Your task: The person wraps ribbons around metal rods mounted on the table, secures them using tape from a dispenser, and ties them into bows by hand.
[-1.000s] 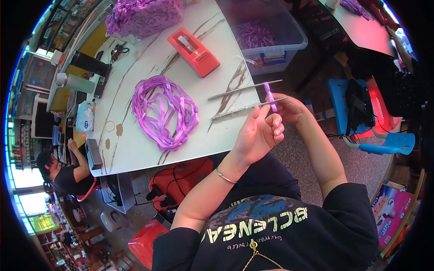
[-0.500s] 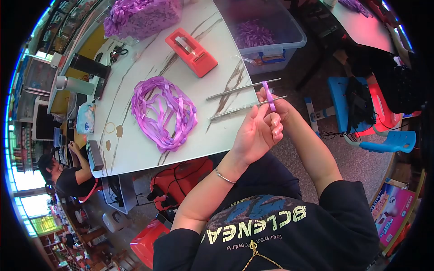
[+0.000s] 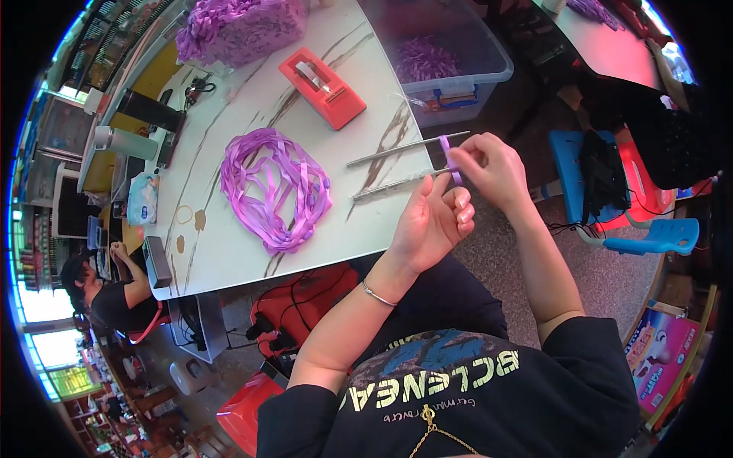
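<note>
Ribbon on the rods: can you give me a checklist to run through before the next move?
1. Ribbon spans both metal rods: ok.
2. Right hand is at the ribbon: ok.
3. Left hand is off the ribbon: cannot tell, its fingertips are very close.
4. Ribbon coil lies apart from the rods: ok.
5. Tape dispenser stands apart from the rods: ok.
6. Rods firmly fixed to the table: cannot tell.

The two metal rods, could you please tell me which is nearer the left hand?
The lower rod in the picture, beside the left hand; the upper rod is farther off.
</note>
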Demonstrator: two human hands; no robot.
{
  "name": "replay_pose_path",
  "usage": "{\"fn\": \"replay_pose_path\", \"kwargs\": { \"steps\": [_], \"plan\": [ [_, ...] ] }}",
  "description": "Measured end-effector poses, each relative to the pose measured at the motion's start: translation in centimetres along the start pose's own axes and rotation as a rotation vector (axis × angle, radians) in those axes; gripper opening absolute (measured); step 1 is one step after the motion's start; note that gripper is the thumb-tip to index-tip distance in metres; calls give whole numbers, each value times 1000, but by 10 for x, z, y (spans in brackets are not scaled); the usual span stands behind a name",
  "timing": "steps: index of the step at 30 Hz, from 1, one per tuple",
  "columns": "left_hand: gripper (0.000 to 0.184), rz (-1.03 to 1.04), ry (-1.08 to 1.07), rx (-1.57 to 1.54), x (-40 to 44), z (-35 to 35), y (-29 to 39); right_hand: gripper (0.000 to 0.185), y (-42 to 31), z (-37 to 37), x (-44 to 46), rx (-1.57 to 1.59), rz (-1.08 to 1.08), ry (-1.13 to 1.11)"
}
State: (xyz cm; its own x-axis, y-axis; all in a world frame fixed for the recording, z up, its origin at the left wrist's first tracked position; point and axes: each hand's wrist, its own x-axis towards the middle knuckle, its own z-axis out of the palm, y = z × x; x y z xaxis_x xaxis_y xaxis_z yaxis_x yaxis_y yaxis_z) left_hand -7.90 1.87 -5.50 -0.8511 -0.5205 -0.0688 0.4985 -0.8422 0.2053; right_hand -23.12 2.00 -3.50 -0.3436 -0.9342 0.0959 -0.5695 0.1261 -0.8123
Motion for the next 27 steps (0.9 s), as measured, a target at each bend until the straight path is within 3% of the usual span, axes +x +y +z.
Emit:
{"fn": "replay_pose_path", "kwargs": {
  "steps": [2,4,7,8,10,12,14,19,22,24,26,27],
  "plan": [
    [37,0,3,2,0,0,0,19,-10,-1,-1,-264,-42,-63],
    [38,4,15,1,0,-2,-1,21,6,5,6,-152,-18,-42],
    [41,4,-5,10,0,-1,0,20,32,4,22,467,170,-385],
    [41,-3,-7,8,0,-1,-1,20,37,2,26,466,174,-378],
    [42,-6,-2,17,0,-1,0,15,48,-1,35,791,515,-638],
    [42,-7,-3,13,0,-1,0,14,59,4,41,816,554,-717],
    [42,-2,-4,11,0,-1,0,14,72,17,42,1054,600,-852],
    [43,7,0,12,0,-2,-1,23,85,46,26,1338,424,-910],
    [43,12,-4,21,0,0,-1,22,85,51,23,1385,489,-905],
    [46,8,-19,13,0,-2,-1,21,85,51,25,1327,511,-855],
    [49,10,-29,3,-3,-5,0,19,86,51,28,813,426,-642],
    [54,-17,-42,35,-4,-7,0,21,86,48,31,913,473,-570]
  ]
}}
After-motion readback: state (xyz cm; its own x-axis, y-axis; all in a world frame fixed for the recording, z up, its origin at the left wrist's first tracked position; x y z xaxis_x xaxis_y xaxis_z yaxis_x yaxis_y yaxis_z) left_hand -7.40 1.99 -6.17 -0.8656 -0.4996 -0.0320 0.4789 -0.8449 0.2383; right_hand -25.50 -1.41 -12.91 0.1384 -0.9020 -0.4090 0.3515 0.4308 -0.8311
